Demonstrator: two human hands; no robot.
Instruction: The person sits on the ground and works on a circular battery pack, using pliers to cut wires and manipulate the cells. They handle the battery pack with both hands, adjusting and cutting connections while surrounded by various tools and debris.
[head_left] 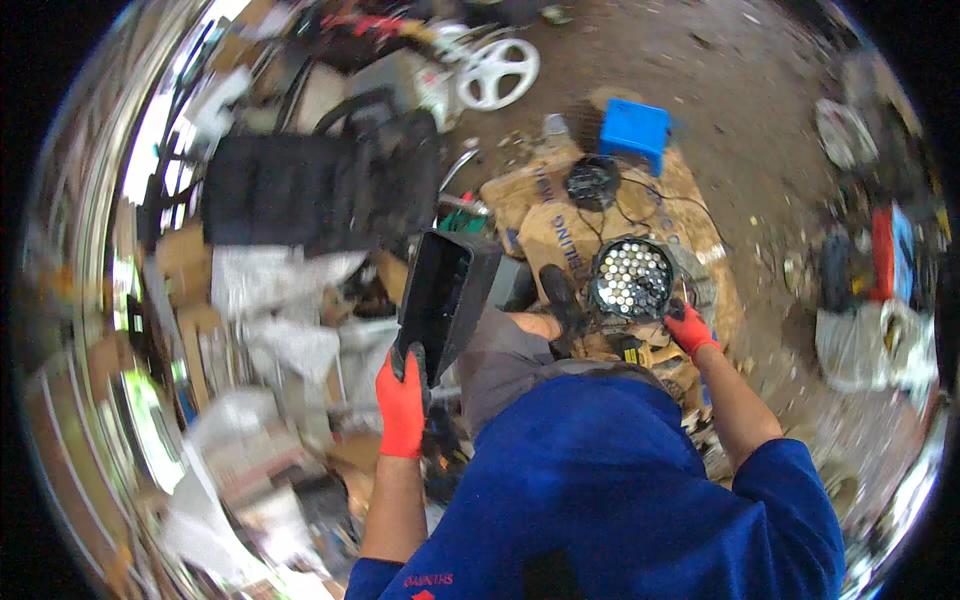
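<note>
1. Black, hard-looking plastic forms the oblong box (pixel 450 310) at 10 to 11 o'clock, read from the wearer's torso with 12 straight ahead. Its long open side faces up and shows a dark, hollow inside; the walls look thin and straight-edged.

2. Gripping that box by its near end, the left hand (pixel 403 395) wears a red glove with dark fingertips. Thumb and fingers close around the wall, probably because the rim gives an easy hold while the rest juts forward.

3. At 12 o'clock sits the round black housing (pixel 632 278), packed with pale, shiny discs; its lower right part looks darker. It rests face up, which probably leaves the discs within reach.

4. Red-gloved too, the right hand (pixel 690 328) is at or just beside the housing's rim, around its 4 to 5 o'clock. Blur hides the fingertips, so I cannot tell whether they pinch anything.

5. Flattened, printed cardboard (pixel 540 190) lies beneath, perhaps keeping things off the brown dirt. On it, a dark round piece (pixel 593 183) sits at the housing's 11 o'clock, with thin cable (pixel 640 215) looping nearby.

6. Smooth blue plastic makes the boxy stool-like object (pixel 635 130), farther out at 12.
</note>
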